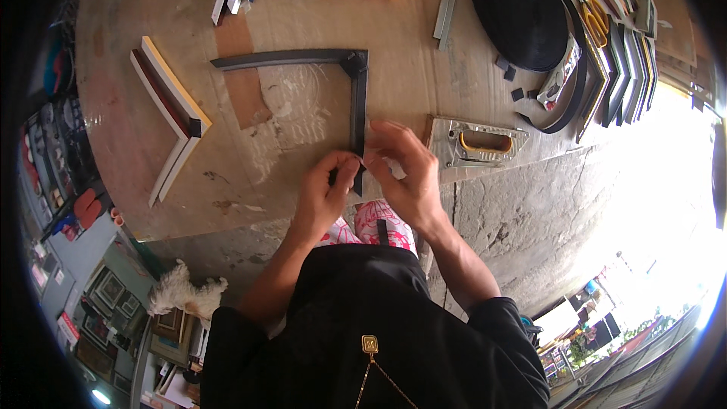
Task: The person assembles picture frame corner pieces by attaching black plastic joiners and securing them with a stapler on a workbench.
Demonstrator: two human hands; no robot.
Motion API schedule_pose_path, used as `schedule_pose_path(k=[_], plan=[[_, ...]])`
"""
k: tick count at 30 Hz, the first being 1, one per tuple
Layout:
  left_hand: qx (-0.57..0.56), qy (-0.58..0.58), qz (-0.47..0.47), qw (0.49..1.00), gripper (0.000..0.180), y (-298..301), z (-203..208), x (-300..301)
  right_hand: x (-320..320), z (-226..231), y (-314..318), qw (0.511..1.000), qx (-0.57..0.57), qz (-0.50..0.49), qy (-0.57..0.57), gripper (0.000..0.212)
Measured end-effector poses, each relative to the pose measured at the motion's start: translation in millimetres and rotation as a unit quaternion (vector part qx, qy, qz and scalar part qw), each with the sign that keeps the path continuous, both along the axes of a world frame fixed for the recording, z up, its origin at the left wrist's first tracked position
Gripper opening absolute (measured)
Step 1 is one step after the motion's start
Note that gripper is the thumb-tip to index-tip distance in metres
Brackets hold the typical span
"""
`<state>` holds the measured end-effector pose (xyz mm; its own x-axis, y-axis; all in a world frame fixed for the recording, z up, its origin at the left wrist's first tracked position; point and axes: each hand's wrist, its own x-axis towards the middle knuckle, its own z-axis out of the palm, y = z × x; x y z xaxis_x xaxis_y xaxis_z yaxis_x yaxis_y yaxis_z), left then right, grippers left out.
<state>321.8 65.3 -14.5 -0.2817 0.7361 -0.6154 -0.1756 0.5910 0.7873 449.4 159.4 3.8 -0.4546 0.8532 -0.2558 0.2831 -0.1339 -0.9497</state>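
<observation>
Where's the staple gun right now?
In the head view, the staple gun lies on the cardboard just right of the right hand, below the black strap roll.

Work surface: cardboard-covered tabletop [303, 0], brown, worn, stained with pale patches and strips of brown tape. Beyond its near edge: cracked grey concrete floor [522, 227]. Lower left: low shelving or stacked display of framed pictures [110, 291], with a small white fluffy dog [182, 291] beside it. Left margin: cluttered rack of coloured goods [53, 151], details too small to tell. Right side: strong daylight [666, 159], overexposed, washing out the table's far end. Lower right: open street view with stalls, signs and green trees [644, 329].
</observation>
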Motion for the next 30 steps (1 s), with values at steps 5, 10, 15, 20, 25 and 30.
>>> schedule_pose_path(k=[5,10,15,20,25,30], plan=[[0.076,0.08,-0.028,0.994,0.019,7,-9,-17,43,27,17,0.973,0.188,0.031,-0.132,0.032],[0.02,0.054,-0.108,0.993,0.018,7,-7,-34,96,34,25,0.846,0.296,0.131,-0.423,0.05],[0.049,0.047,-0.116,0.991,0.022,8,-12,-36,121,11,47,0.81,0.336,0.198,-0.438,0.048],[0.034,0.03,-0.127,0.991,0.021,13,-3,-45,117,29,63,0.848,0.279,0.25,-0.375,0.033],[-0.012,0.003,-0.124,0.992,0.019,19,5,-49,99,46,78,0.862,0.152,0.246,-0.416,0.031],[0.008,-0.019,-0.076,0.997,0.015,13,-2,-47,84,75,79,0.817,0.124,0.256,-0.501,0.028]])
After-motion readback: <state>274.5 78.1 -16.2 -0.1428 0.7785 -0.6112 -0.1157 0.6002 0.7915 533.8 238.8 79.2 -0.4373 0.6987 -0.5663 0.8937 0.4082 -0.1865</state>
